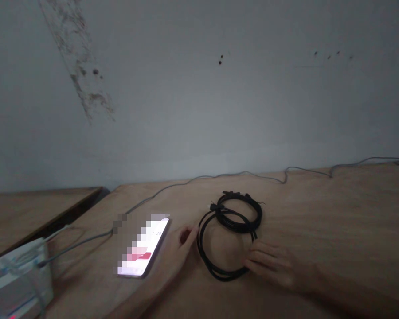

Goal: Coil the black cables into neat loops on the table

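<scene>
A black cable coil [216, 271] lies on the wooden table between my two hands. My left hand [177, 250] has its fingers curled at the left side of the loop, its fingertips pinching the cable. On the right side, my right hand [274, 263] has its fingers closed over the strands, covering part of them. Just behind, a second black cable coil [260, 217] lies flat, partly overlapped by the front loop. A dark plug [216, 207] shows at the top of the front coil. Left of my left hand lies a phone [142, 252] with its screen lit, part of it pixelated.
A thin grey cable [199, 177] runs along the back of the table [335, 230] by the wall [186, 88]. At the lower left stands a white box-shaped device [36, 279] with cords. A dark gap [63, 212] separates this table from another surface.
</scene>
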The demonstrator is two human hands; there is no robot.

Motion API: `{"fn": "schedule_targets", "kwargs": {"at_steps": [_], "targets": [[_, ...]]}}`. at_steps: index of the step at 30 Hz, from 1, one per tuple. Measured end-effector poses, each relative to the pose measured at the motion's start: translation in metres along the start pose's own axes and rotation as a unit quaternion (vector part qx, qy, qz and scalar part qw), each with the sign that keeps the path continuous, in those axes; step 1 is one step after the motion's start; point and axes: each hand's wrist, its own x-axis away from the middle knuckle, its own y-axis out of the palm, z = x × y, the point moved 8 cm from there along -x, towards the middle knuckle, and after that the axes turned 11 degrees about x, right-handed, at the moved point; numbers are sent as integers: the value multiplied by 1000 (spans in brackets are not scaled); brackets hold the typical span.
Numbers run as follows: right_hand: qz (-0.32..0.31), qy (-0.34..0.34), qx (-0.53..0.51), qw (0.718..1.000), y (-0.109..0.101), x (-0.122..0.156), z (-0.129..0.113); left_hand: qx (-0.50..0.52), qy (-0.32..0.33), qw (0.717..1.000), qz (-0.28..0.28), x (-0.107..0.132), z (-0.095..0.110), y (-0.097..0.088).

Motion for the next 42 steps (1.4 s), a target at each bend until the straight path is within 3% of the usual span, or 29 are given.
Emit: {"fn": "schedule_targets", "kwargs": {"at_steps": [3, 7, 9, 13, 16, 19, 23, 30, 37, 42], "targets": [[6, -44, -9, 999, -4, -4, -5, -13, -1, 1000, 1, 0, -4, 4], [7, -18, -4, 1000, -9, 2, 7, -42, 25, 999, -4, -1, -3, 8], [22, 39, 4, 999, -13, 6, 22, -42, 32, 999, -12, -2, -4, 10], [27, 245, -5, 969, -13, 13, 64, -41, 49, 998, -15, -3, -9, 12], [-34, 379, -54, 923, 4, 19, 84, -69, 83, 994, -30, -1, -3, 16], [-86, 436, -114, 888, 20, 25, 87, -84, 93, 991, -41, 2, 7, 17], [-71, 433, -175, 881, 26, 29, 87, -103, 81, 991, -22, 3, 15, 12], [-51, 436, -242, 865, 26, 27, 81, -99, 113, 987, 60, 7, 24, -7], [-102, 409, -243, 874, 35, 25, 69, -94, 65, 993, -31, 7, 19, 11], [-71, 390, -215, 893, 30, 27, 74, -130, 106, 984, -63, 9, 25, 19]]}}
